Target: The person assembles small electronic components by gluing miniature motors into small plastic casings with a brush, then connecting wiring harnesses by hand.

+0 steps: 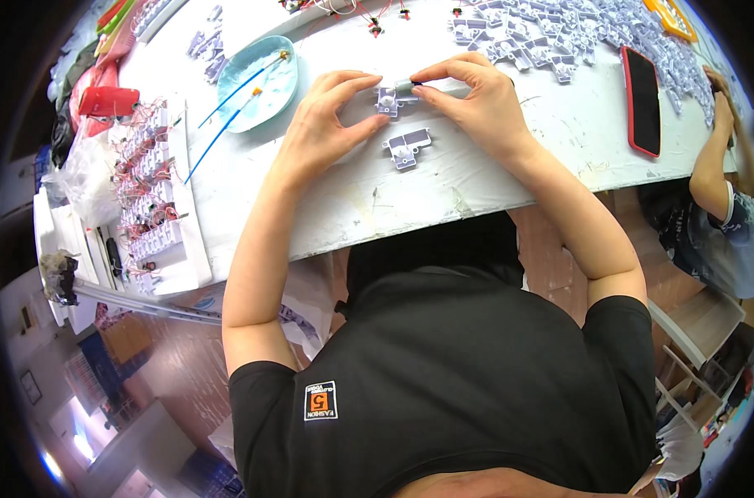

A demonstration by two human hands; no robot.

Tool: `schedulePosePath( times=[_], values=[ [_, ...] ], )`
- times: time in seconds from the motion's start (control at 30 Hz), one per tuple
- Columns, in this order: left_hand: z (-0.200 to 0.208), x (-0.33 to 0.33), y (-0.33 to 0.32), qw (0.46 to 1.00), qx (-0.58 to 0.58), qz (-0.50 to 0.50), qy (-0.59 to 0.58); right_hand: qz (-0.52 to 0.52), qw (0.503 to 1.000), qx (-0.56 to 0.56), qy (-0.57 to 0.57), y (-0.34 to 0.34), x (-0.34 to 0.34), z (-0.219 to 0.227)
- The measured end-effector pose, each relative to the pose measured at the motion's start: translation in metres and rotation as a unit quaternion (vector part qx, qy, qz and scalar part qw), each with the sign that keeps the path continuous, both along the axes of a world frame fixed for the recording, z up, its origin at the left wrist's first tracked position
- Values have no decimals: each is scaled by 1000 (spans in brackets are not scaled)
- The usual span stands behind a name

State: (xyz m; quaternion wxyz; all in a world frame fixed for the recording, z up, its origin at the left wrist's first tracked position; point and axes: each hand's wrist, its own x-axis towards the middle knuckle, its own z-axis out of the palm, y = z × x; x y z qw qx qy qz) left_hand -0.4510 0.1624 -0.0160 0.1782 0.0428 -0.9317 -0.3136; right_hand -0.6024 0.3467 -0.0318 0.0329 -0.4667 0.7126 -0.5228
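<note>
Over the white table, my left hand (325,120) pinches a small pale grey plastic housing (387,102) between thumb and fingers. My right hand (483,101) grips a small grey cylindrical part with a dark end (405,85), which looks like a little motor, between thumb and forefinger. The cylinder is at the housing's upper right; whether it sits inside cannot be made out. Just below, a second plastic housing (407,150) lies on the table, touched by neither hand.
A light blue dish (285,93) with two blue-handled brushes across it stands left. Housings with red wires (148,178) line the left side. Loose housings (551,37) are heaped at the back right, near a red-edged phone (641,101). Another person's arm (713,158) rests at the right edge.
</note>
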Motion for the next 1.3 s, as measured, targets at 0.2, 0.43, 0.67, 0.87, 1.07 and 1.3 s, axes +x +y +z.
schedulePosePath(
  times=[0.2,0.43,0.67,0.87,1.07,1.3],
  values=[
    [-5,-3,-3,1000,-12,-17,6,-12,999,1,39,-5,3,-4],
    [-8,-5,0,999,26,-7,42,-22,995,16,91,-4,2,-6],
    [-10,-5,-1,999,15,-5,50,-12,989,3,148,-6,-1,-7],
    [-10,-4,-1,999,23,2,40,3,973,21,229,-5,-2,0],
    [-10,-2,1,999,22,3,35,-3,976,45,214,-4,-1,-7],
    [-7,-1,1,999,16,7,33,7,948,101,300,2,-4,8]
  ],
)
